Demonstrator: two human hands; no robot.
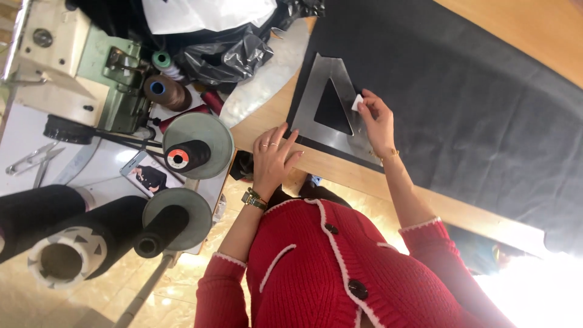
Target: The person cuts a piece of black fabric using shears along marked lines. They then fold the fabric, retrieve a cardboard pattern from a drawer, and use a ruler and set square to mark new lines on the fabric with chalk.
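A dark grey cloth (473, 103) lies spread over a wooden table (340, 173). On its near corner rests a flat metal triangle template (316, 115) with a triangular cut-out. My right hand (376, 118) pinches a small white piece of chalk (357, 102) against the template's right side. My left hand (273, 157), with rings and a wristwatch, lies flat with fingers spread at the template's lower left corner, by the table edge. My red knitted sleeves and front fill the bottom of the view.
To the left stands a sewing machine (91, 67) with thread cones (167, 91), a black spool on a grey disc (194, 149) and large black rolls (73, 237). A black plastic bag (225, 58) lies at the top. Shiny floor (194, 267) shows below.
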